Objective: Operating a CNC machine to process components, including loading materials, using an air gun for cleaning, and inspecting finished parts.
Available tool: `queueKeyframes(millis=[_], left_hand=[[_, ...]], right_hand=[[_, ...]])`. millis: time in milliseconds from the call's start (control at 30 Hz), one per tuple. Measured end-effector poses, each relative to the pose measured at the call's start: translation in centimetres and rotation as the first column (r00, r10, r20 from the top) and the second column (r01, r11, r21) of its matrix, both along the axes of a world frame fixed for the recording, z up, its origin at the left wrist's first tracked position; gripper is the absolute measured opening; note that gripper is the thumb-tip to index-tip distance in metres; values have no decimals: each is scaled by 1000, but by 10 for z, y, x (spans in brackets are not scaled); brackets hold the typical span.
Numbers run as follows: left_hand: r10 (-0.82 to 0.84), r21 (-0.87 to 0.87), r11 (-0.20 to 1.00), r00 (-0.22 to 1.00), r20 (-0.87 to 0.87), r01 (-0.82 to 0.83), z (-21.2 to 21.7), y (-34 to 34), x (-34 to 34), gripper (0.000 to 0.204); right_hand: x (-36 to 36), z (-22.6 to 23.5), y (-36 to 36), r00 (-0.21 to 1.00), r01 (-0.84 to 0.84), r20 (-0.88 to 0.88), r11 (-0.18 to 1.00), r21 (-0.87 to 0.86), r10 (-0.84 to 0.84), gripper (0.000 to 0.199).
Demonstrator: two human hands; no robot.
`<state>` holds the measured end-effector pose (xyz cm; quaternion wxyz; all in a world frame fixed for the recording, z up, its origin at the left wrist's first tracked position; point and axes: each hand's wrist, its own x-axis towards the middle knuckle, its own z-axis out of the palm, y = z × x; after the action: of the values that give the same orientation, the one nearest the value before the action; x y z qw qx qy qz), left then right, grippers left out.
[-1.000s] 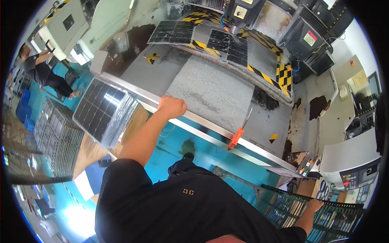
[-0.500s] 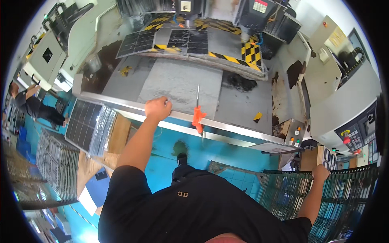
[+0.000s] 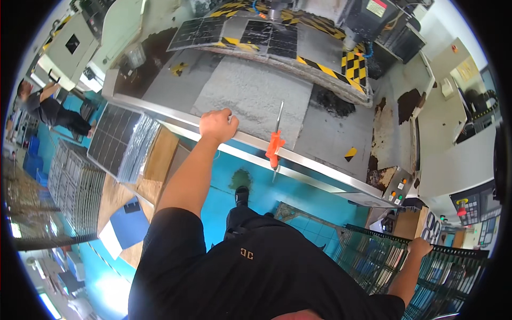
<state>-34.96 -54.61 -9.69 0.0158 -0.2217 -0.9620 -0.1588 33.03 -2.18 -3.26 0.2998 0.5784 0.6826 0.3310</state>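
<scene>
Left hand [image 3: 218, 126] curled on metal rail [image 3: 330, 172], right hand [image 3: 420, 247] clasping green rack [image 3: 457, 252] at top, both nearly closed, orange-handled tool [image 3: 274, 145] across rail near left hand, blue floor [image 3: 298, 193] between rail and torso [image 3: 261, 277]

- Air gun [image 3: 274, 145]: bright orange body, silvery nozzle [image 3: 280, 115].
- Front rail [image 3: 249, 140]: plain silver.
- Tape [image 3: 325, 70]: yellow-and-black, part striped, part chequered.
- Stacked panels [image 3: 113, 134]: near-black, pale grid lines.
- Rack [image 3: 368, 252]: dark green.
- Floor [image 3: 224, 172]: turquoise.
- Clipboard [image 3: 129, 226]: blue.
- Shirt [image 3: 266, 282]: black, small gold emblem [image 3: 247, 253].

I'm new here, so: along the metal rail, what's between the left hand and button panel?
The head view shows an orange air blow gun at the metal rail.
</scene>
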Motion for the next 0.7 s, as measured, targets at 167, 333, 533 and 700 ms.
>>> queueKeyframes(millis=[167,333,533,700], left_hand=[[10,12,1000,999,36,-11,2,-18,1,39],[13,-84,996,973,229,6,-1,-26,-4,42],[-3,85,996,993,120,-8,0,-30,2,40],[-51,69,997,992,119,43,-3,-43,0,39]], right_hand=[[-8,5,4,997,-61,50,997,-44,64,19],[-57,-9,51,930,-341,106,934,-106,352,41],[-285,7,90,669,-684,150,682,-259,728,40],[-352,13,74,570,-741,138,580,-338,810,39]])
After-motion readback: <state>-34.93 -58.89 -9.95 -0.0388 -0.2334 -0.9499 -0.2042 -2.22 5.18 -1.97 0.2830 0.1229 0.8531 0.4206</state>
